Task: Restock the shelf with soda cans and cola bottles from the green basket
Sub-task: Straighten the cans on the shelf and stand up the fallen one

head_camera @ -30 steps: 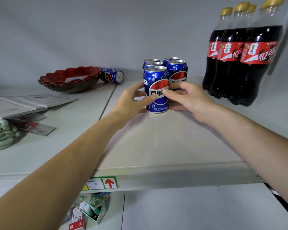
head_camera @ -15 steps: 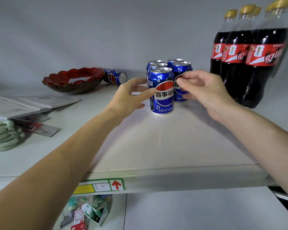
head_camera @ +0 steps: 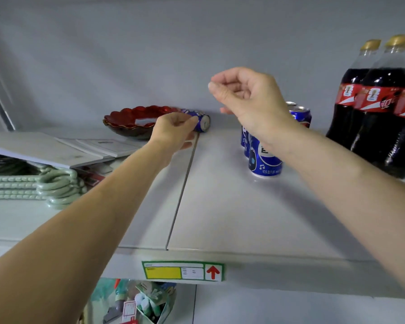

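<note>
The left hand (head_camera: 173, 129) is stretched to the back of the shelf (head_camera: 220, 218), fingers curled at the near end of a blue can lying on its side (head_camera: 200, 121). The can's base end pokes out just past the fingertips; the fingers touch it, but whether they truly have hold of it I cannot tell. Directly behind that hand sits a red scalloped bowl (head_camera: 131, 118).

The right hand (head_camera: 248, 99) hangs in the air above the shelf, loosely curled, thumb near forefinger, gripping nothing. Below and just behind its wrist stands the cluster of upright blue cans (head_camera: 265, 162), partly hidden by the forearm. Further out beyond that hand stand the cola bottles (head_camera: 379, 108), upright in a tight group. The tipped can lies well apart from the standing cans, across the seam between the shelf panels.
</note>
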